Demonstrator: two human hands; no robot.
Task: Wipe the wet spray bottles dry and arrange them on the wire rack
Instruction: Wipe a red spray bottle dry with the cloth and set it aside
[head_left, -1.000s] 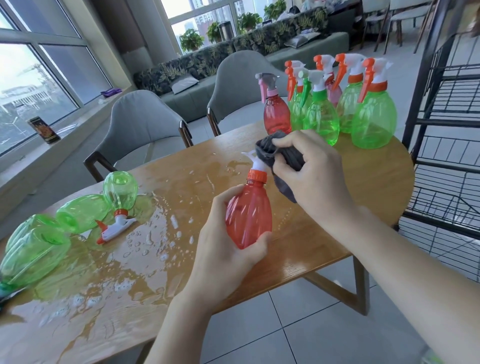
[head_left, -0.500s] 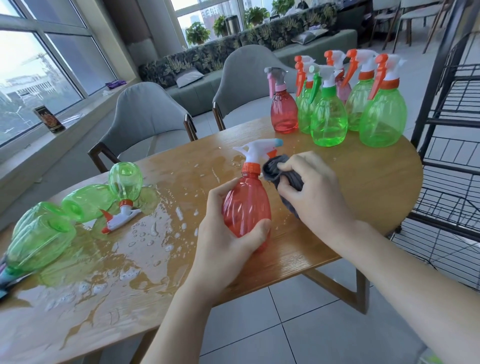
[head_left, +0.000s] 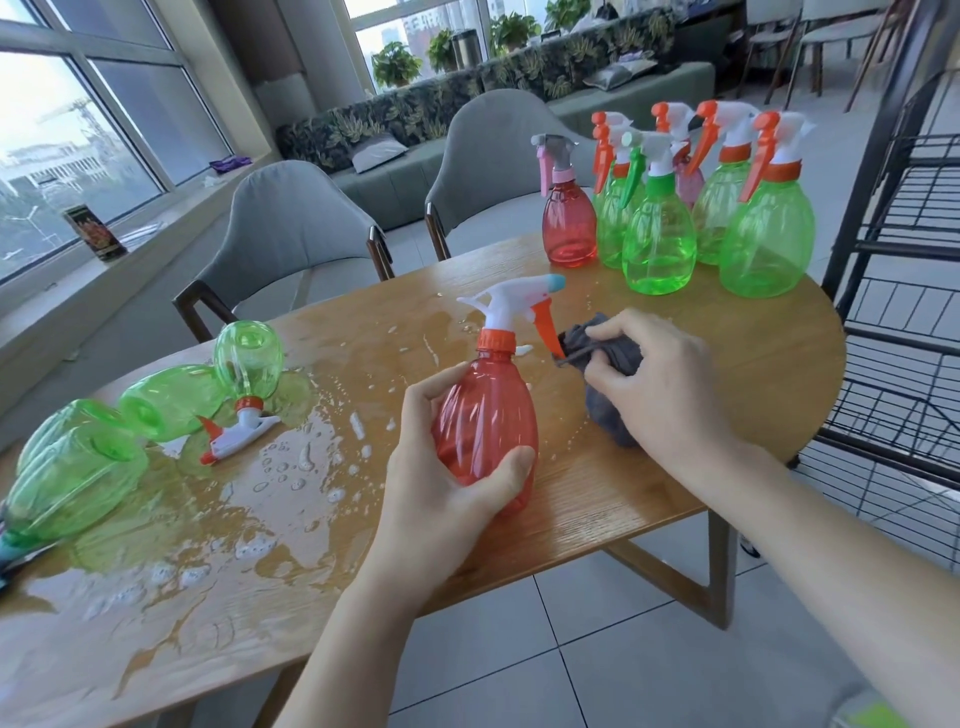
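Bottle (head_left: 483, 415) in left hand (head_left: 441, 488), cloth (head_left: 605, 374) in right hand (head_left: 660, 384)

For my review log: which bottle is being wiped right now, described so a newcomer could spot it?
On the wet wooden table, look at the near edge, between the person's hands. The left hand grips a red spray bottle upright, beside the grey cloth. Unlike the red bottle among the standing group, its white sprayer has a blue nozzle tip and orange trigger.
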